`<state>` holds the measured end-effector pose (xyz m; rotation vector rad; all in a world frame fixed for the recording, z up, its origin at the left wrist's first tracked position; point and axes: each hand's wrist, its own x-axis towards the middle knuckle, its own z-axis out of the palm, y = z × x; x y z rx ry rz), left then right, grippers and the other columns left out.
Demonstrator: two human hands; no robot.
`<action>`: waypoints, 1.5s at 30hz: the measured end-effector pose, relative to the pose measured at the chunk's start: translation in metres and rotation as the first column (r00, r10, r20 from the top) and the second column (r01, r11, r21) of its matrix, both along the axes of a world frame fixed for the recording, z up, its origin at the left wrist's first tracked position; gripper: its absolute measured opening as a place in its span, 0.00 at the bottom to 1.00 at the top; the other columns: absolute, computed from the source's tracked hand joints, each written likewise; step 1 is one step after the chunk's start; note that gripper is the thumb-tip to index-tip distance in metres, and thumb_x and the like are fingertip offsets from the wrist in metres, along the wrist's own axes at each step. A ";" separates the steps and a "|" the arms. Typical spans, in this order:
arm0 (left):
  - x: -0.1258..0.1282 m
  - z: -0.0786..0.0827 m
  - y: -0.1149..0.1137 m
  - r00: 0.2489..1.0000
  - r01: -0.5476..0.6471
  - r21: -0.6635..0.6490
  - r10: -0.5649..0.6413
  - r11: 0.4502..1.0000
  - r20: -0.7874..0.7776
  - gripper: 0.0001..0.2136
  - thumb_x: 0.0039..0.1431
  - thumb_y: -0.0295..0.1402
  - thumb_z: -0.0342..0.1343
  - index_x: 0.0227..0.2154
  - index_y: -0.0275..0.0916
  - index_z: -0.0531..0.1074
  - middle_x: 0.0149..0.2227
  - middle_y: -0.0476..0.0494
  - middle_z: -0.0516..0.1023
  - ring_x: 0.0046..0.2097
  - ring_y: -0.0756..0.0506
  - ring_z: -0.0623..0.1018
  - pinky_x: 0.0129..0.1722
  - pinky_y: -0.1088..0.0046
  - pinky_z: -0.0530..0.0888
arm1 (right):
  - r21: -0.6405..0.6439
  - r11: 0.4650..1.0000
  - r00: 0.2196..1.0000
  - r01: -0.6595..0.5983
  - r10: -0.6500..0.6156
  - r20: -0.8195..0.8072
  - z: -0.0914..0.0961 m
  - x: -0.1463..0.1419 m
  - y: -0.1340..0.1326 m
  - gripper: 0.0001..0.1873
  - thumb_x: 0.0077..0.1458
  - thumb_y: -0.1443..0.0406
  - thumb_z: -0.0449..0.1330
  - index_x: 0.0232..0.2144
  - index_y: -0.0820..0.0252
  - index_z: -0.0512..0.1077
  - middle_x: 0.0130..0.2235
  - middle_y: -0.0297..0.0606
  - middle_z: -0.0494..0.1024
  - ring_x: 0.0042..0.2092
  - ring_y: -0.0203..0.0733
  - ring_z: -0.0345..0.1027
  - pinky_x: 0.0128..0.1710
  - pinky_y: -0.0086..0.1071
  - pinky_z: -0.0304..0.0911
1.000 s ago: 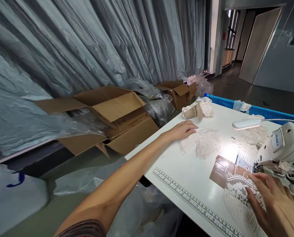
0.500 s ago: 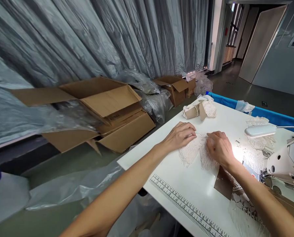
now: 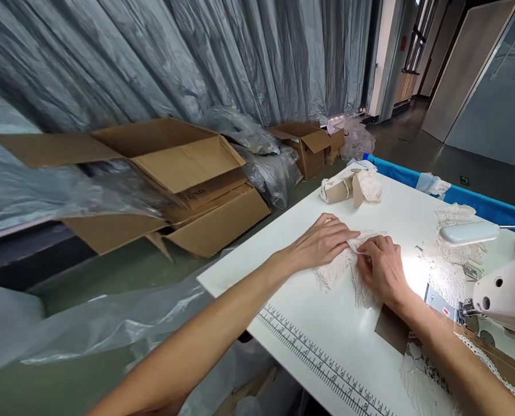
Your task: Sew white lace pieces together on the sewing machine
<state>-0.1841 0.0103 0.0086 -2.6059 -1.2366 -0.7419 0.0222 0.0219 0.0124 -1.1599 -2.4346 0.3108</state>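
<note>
A piece of white lace (image 3: 333,274) lies on the white sewing table (image 3: 301,300), with a folded part at its upper end between my hands. My left hand (image 3: 327,241) rests on the lace from the left, fingers stretched out and lying flat, fingertips at the fold. From the right, my right hand (image 3: 383,266) pinches the lace between thumb and forefinger, close to the left fingertips. Under my right forearm are a brown flat piece (image 3: 391,329) and more lace (image 3: 422,370), partly hidden.
To the right stands a sewing machine (image 3: 506,289), its lamp (image 3: 469,233) lighting the table. A tied lace bundle (image 3: 339,190) lies at the back, and lace pieces (image 3: 454,215) lie near the lamp. Open cardboard boxes (image 3: 218,231) sit on the floor left. A ruler scale (image 3: 318,358) marks the front edge.
My hands have come closer together over the lace. The lace's upper end is now folded between them. The view has shifted slightly.
</note>
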 end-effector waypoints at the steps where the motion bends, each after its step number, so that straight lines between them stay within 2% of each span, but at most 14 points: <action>1: -0.001 0.000 0.000 1.000 -0.008 0.008 0.008 1.000 0.000 0.13 0.71 0.30 0.45 0.51 0.38 0.71 0.38 0.43 0.79 0.40 0.45 0.77 0.52 0.61 0.65 | -0.026 1.000 1.000 0.001 -0.001 0.007 0.001 0.001 0.000 0.10 0.57 0.70 0.56 0.41 0.59 0.74 0.41 0.42 0.74 0.45 0.49 0.64 0.42 0.40 0.56; 5: -0.005 0.000 0.002 0.999 -0.028 0.028 0.027 0.999 0.024 0.11 0.70 0.36 0.49 0.47 0.40 0.75 0.36 0.44 0.77 0.39 0.46 0.75 0.49 0.64 0.66 | -0.105 0.994 0.999 0.040 -0.042 -0.015 0.004 0.001 0.000 0.15 0.58 0.67 0.57 0.48 0.61 0.72 0.45 0.43 0.75 0.48 0.51 0.65 0.45 0.42 0.57; 9: -0.006 0.000 0.003 0.999 -0.009 0.035 0.008 0.999 0.032 0.10 0.70 0.35 0.51 0.46 0.43 0.76 0.38 0.44 0.77 0.39 0.46 0.75 0.47 0.66 0.66 | -0.087 0.993 0.996 0.080 -0.084 -0.036 0.003 0.001 -0.001 0.16 0.59 0.68 0.56 0.50 0.58 0.72 0.44 0.43 0.75 0.48 0.51 0.65 0.44 0.41 0.57; 13: -0.004 0.003 0.001 0.998 -0.007 0.133 -0.001 0.991 0.058 0.09 0.70 0.33 0.50 0.41 0.41 0.77 0.42 0.42 0.77 0.41 0.46 0.76 0.46 0.66 0.68 | 0.000 0.997 0.995 0.074 -0.074 -0.062 -0.002 0.002 -0.002 0.15 0.57 0.70 0.55 0.45 0.55 0.75 0.39 0.41 0.74 0.45 0.49 0.65 0.41 0.39 0.55; 19: 0.001 0.011 -0.003 0.998 -0.032 0.267 0.043 0.963 -0.037 0.11 0.68 0.27 0.48 0.30 0.39 0.72 0.33 0.46 0.77 0.33 0.48 0.74 0.40 0.67 0.68 | 0.197 0.979 0.991 0.052 -0.027 -0.128 -0.008 0.003 -0.005 0.11 0.56 0.69 0.56 0.41 0.58 0.75 0.39 0.41 0.73 0.42 0.46 0.62 0.39 0.36 0.51; 22: 0.003 0.009 -0.004 0.999 0.039 0.200 -0.031 0.979 -0.042 0.11 0.66 0.25 0.48 0.27 0.39 0.68 0.31 0.48 0.77 0.32 0.49 0.74 0.40 0.69 0.68 | 0.178 0.984 0.998 -0.011 0.023 -0.066 -0.002 0.002 -0.007 0.05 0.58 0.65 0.58 0.33 0.58 0.74 0.36 0.39 0.74 0.40 0.44 0.63 0.39 0.35 0.50; 26: 0.003 0.005 -0.004 0.991 0.087 0.080 -0.095 0.993 0.096 0.11 0.64 0.32 0.52 0.25 0.39 0.66 0.30 0.48 0.78 0.32 0.49 0.76 0.38 0.70 0.69 | 0.055 0.998 0.996 -0.005 0.000 0.084 0.009 -0.002 -0.008 0.12 0.63 0.64 0.54 0.28 0.59 0.72 0.30 0.36 0.72 0.36 0.42 0.65 0.35 0.34 0.51; 29: 0.004 0.004 -0.004 0.974 -0.031 0.046 0.020 0.998 0.226 0.13 0.66 0.37 0.52 0.25 0.39 0.65 0.31 0.47 0.78 0.32 0.48 0.76 0.37 0.70 0.70 | 0.024 0.999 0.995 0.046 -0.048 0.090 0.012 -0.005 -0.005 0.12 0.65 0.65 0.51 0.34 0.60 0.73 0.33 0.37 0.72 0.33 0.40 0.66 0.34 0.32 0.54; 31: 0.005 0.003 -0.003 0.947 -0.155 -0.009 0.151 0.988 0.285 0.09 0.66 0.37 0.50 0.32 0.39 0.68 0.35 0.45 0.78 0.36 0.46 0.77 0.39 0.68 0.72 | 0.014 0.998 0.997 0.057 -0.057 0.047 0.012 -0.007 -0.002 0.12 0.65 0.64 0.50 0.38 0.61 0.73 0.37 0.39 0.73 0.33 0.40 0.67 0.33 0.32 0.57; 33: 0.007 0.000 -0.002 0.935 -0.198 -0.081 0.213 0.977 0.284 0.07 0.65 0.35 0.50 0.41 0.39 0.68 0.40 0.43 0.79 0.41 0.43 0.78 0.43 0.64 0.73 | 0.027 0.998 0.998 0.056 -0.056 0.001 0.012 -0.009 0.002 0.14 0.64 0.65 0.48 0.44 0.62 0.73 0.41 0.42 0.74 0.37 0.42 0.68 0.36 0.32 0.60; 36: 0.011 -0.005 0.001 0.953 -0.129 -0.145 0.163 0.981 0.254 0.10 0.64 0.32 0.52 0.46 0.38 0.67 0.43 0.42 0.80 0.45 0.41 0.79 0.49 0.59 0.71 | 0.041 0.998 0.999 0.044 -0.044 -0.012 0.014 -0.014 0.010 0.20 0.62 0.69 0.46 0.53 0.66 0.70 0.46 0.49 0.75 0.45 0.48 0.68 0.45 0.37 0.62; 38: 0.013 -0.007 0.002 0.950 -0.098 -0.167 0.142 0.981 0.278 0.11 0.63 0.31 0.52 0.48 0.39 0.68 0.41 0.43 0.81 0.45 0.42 0.79 0.50 0.60 0.72 | -0.019 1.000 1.000 0.021 -0.021 0.015 0.018 -0.017 0.015 0.24 0.60 0.71 0.46 0.56 0.68 0.67 0.48 0.51 0.75 0.49 0.51 0.66 0.50 0.41 0.62; 42: 0.015 -0.007 0.001 0.910 -0.065 -0.237 0.155 0.969 0.384 0.12 0.64 0.32 0.52 0.49 0.40 0.67 0.38 0.46 0.81 0.42 0.44 0.79 0.44 0.66 0.74 | -0.194 0.981 1.000 -0.017 0.019 0.012 0.024 -0.020 0.020 0.26 0.60 0.70 0.48 0.60 0.64 0.65 0.46 0.46 0.77 0.52 0.52 0.64 0.53 0.44 0.60; 45: 0.014 -0.006 0.000 0.890 -0.017 -0.315 0.158 0.949 0.429 0.14 0.65 0.31 0.50 0.53 0.41 0.65 0.38 0.47 0.80 0.38 0.47 0.79 0.38 0.71 0.75 | -0.247 0.969 0.999 -0.005 -0.005 -0.039 0.024 -0.017 0.021 0.25 0.59 0.68 0.51 0.59 0.61 0.67 0.43 0.43 0.78 0.52 0.51 0.65 0.51 0.44 0.61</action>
